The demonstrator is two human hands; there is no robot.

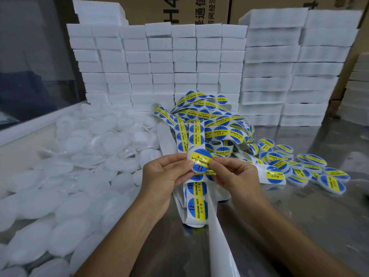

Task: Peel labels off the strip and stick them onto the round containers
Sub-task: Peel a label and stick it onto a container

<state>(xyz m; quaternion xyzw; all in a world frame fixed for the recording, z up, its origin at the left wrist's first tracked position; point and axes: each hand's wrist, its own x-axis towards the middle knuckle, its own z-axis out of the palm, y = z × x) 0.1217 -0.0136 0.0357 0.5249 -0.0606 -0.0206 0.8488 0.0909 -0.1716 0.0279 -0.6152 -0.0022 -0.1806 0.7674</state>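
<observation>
Between both hands at the middle of the view is a round white container (199,161) with a blue and yellow label on its face. My left hand (165,174) grips its left edge. My right hand (233,176) pinches its right edge with thumb and forefinger. Under the hands the label strip (196,204) runs down the metal table, and its bare white backing (221,244) trails toward me. The strip's tangled bulk (211,124) is heaped behind the hands. Several labelled containers (303,166) lie at the right. A large heap of plain white containers (79,166) fills the left.
Stacks of white foam blocks (179,66) form a wall at the back, with more stacks (289,66) at the right. Cardboard boxes (199,9) stand behind them. A raised white ledge (24,126) borders the left side. Bare metal tabletop (299,226) shows at the lower right.
</observation>
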